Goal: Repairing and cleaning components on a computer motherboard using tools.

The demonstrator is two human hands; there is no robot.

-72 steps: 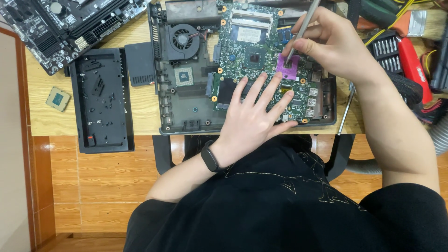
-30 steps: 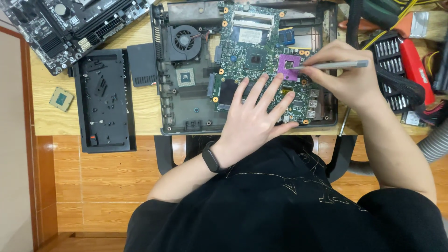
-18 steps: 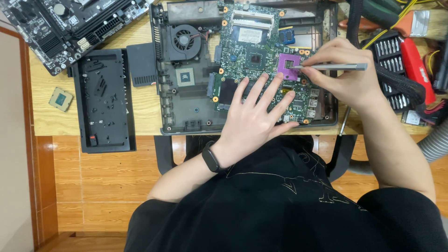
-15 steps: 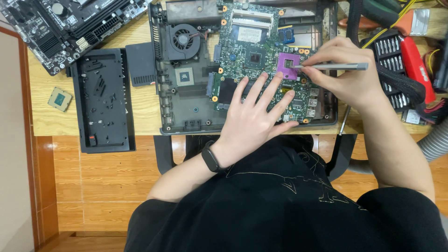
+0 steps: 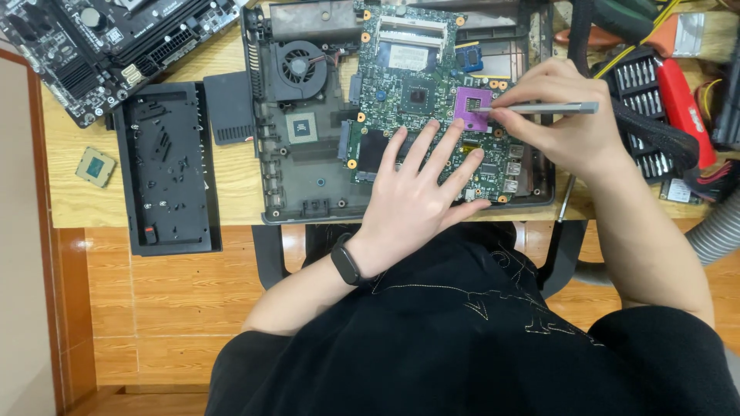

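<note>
Overhead view of an opened laptop base [image 5: 308, 192] lying on a wooden counter [image 5: 231, 185]. The green circuit board [image 5: 416, 69] sits in the right half of the base, with a round cooling fan [image 5: 297, 68] to its left. The left hand [image 5: 420, 200] lies flat on the lower part of the board, fingers spread and palm down, holding nothing; a black wristband [image 5: 347, 260] circles its wrist. The right hand [image 5: 563, 131] pinches a slim grey metal tool [image 5: 539, 109] between thumb and fingers, the tool lying nearly level with its tip touching the purple square socket [image 5: 472, 109] near the board's right edge. To the left of the base lie a long black cover panel [image 5: 166, 169], a smaller dark panel [image 5: 227, 108] just beside the base, and a loose square processor chip [image 5: 95, 167]. A second, dark circuit board [image 5: 116, 38] occupies the upper left corner. At the right stand a rack of screwdriver bits [image 5: 644, 85] and a red-handled tool [image 5: 682, 100].
</note>
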